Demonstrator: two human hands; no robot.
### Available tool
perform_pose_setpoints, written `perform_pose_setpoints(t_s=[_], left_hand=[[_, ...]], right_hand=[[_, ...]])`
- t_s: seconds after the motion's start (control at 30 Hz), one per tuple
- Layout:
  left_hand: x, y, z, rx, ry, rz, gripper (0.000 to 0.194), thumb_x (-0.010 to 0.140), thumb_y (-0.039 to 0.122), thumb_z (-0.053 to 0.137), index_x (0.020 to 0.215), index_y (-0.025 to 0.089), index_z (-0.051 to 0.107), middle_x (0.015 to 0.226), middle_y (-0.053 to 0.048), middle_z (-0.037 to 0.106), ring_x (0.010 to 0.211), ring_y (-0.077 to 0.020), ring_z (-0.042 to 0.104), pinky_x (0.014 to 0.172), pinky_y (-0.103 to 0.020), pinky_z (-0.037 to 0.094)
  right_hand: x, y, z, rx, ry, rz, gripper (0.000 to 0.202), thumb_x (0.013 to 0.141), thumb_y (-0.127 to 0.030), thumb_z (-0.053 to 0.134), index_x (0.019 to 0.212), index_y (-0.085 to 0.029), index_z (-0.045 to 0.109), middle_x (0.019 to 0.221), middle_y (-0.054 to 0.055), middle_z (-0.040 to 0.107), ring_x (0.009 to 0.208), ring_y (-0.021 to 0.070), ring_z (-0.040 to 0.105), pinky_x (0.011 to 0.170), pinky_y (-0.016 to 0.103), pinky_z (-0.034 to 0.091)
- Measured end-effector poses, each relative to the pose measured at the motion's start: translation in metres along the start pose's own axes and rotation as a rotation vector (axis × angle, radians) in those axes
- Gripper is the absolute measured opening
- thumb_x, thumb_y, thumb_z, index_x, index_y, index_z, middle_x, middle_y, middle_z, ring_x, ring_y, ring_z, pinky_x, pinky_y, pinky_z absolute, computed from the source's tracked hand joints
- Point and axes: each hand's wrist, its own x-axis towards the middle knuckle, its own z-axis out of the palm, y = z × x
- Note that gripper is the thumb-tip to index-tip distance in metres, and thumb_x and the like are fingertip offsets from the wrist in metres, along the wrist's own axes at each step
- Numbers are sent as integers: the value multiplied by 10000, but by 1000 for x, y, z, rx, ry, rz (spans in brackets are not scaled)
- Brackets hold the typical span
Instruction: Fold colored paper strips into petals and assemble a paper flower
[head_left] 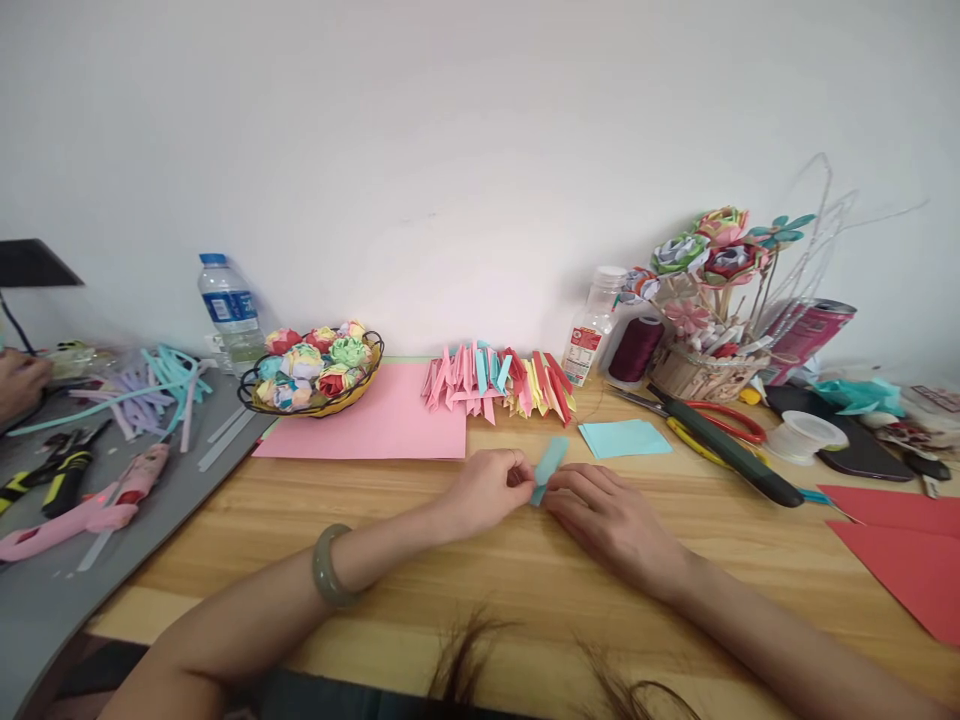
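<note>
A small folded piece of light blue paper [551, 460] is held upright between my two hands, above the wooden table. My left hand [491, 490], with a bangle on its wrist, pinches the paper's left edge between thumb and fingers. From the other side my right hand [604, 510] grips its lower right edge with bent fingers; the thumb is mostly hidden. Just behind my right hand lies a stack of light blue paper sheets [626, 438]. Farther back, a row of folded paper pieces [495, 380] in pink, blue, yellow and red stands near the wall.
Pink paper sheets [367, 430] lie under a basket [360, 388] of paper flowers. To the right are scissors [727, 420], a thread spool [636, 350], a bottle [592, 325] and red paper [900, 560]. A pink glue gun [112, 510] and another person's hand [21, 385] are at left.
</note>
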Motion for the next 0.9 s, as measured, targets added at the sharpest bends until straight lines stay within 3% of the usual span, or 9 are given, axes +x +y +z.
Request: perform_pose_setpoints(t_s=[0.2,0.3,0.6,0.9], left_hand=[[-1,1,-1,-2,-15,-22,110,740,228,499,754,152,576,728,-1,619,667,-117,552,606,-221,415],[-1,2,-1,-37,-41,-30,111,745,231,497,765,151,571,744,-1,617,679,-114,550,619,-217,423],[-2,5,-2,88,73,-95,68,710,179,480,705,167,547,720,2,624,664,-128,561,607,-233,407],[-7,8,0,146,30,-127,178,681,216,563,847,176,512,712,10,607,678,-140,570,588,-225,415]], right_hand=[[1,-1,-2,33,-22,48,198,887,-160,387,987,-177,557,959,81,586,919,195,506,791,352,424],[1,-1,-1,15,-25,76,188,883,-164,392,919,-190,575,917,75,579,862,194,506,741,346,422],[4,-2,-4,60,-96,118,209,893,-168,358,831,-170,558,776,59,583,760,176,511,686,324,410],[7,-2,-6,206,-96,168,195,886,-222,408,796,-187,578,781,61,583,785,181,517,676,316,434]])
